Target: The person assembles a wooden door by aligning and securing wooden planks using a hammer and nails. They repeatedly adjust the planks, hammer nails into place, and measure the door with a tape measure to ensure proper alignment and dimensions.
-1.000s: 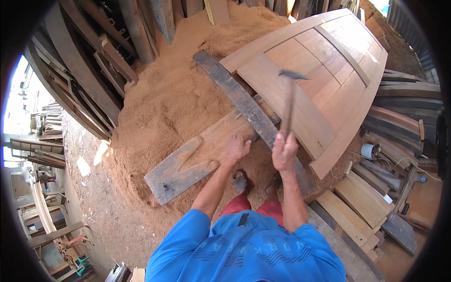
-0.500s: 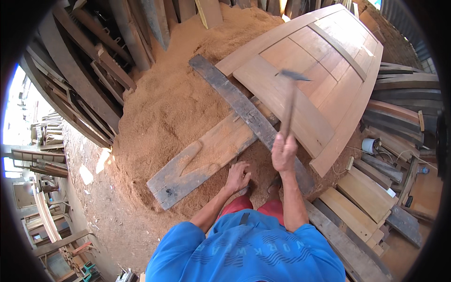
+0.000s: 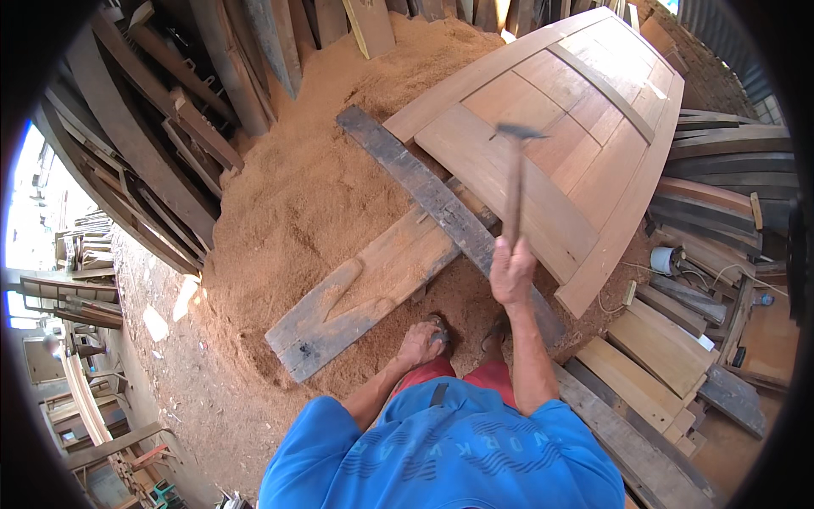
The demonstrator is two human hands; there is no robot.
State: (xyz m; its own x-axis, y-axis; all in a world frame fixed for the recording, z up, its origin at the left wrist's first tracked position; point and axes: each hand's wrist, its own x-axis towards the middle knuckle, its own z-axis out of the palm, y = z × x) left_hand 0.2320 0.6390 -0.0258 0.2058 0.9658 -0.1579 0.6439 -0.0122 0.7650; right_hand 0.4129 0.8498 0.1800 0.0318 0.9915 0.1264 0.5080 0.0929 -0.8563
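Observation:
My right hand (image 3: 513,270) is closed round the wooden handle of a hammer (image 3: 515,182), its dark metal head raised over the door panel. That wooden panel (image 3: 555,161) has a curved outline and several inset boards; a loose-looking pale board (image 3: 509,193) lies across its near end. My left hand (image 3: 419,343) hangs low over my foot, its fingers curled and partly hidden; what they hold, if anything, does not show. Between my hands and the panel, a dark plank (image 3: 415,176) crosses over a wider, dusty board (image 3: 365,284).
A large heap of sawdust (image 3: 288,204) lies under and around the boards. Curved timbers (image 3: 136,127) lean at the left. Stacked planks (image 3: 649,348) and a white tub (image 3: 666,260) are at the right.
My left hand has drawn back a little toward me and its fingers have curled in. The hammer has shifted slightly left, still in my right hand.

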